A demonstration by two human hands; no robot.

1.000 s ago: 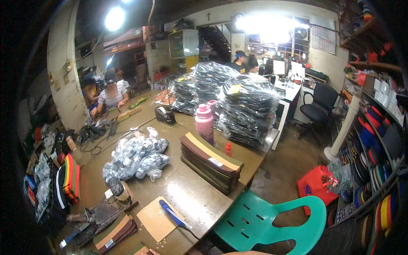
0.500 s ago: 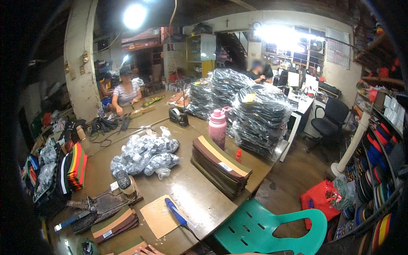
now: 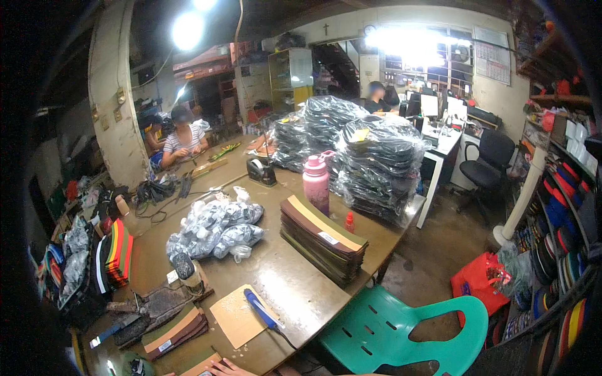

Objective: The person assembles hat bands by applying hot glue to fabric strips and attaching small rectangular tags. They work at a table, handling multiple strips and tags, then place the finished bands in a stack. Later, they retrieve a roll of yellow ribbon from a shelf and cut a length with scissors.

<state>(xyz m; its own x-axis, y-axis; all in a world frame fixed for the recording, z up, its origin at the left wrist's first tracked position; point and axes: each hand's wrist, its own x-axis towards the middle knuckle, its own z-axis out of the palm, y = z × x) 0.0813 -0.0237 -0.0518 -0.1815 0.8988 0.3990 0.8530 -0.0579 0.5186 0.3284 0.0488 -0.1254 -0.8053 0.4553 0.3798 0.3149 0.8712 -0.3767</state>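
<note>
At the lower edge the fingers of my right hand [image 3: 227, 369] show, stretched out beside a brown, tan and green striped strip [image 3: 199, 365]. They look apart, and the rest of the hand is cut off. My left hand is out of view. Just beyond lie a small stack of similar striped strips [image 3: 177, 333] and a tan sheet [image 3: 233, 321]. A blue-handled hot tool [image 3: 258, 307] with a cord rests on that sheet. To the left, a dark block [image 3: 160, 307] bears a tool with a black rounded top [image 3: 184, 266].
A tall stack of striped strips [image 3: 320, 241], a pink bottle [image 3: 316, 188], a red bottle [image 3: 349, 221], bagged parts [image 3: 216, 229] and a tape dispenser [image 3: 261, 171] stand on the table. Behind are plastic-wrapped stacks [image 3: 379, 166]. A green chair [image 3: 376, 326] is at right. Two people sit far left, another far right.
The view has shifted slightly. My right hand's fingers show a little more at the lower edge. The person in stripes has brought their hands together, and the far-right person's head has lifted.
</note>
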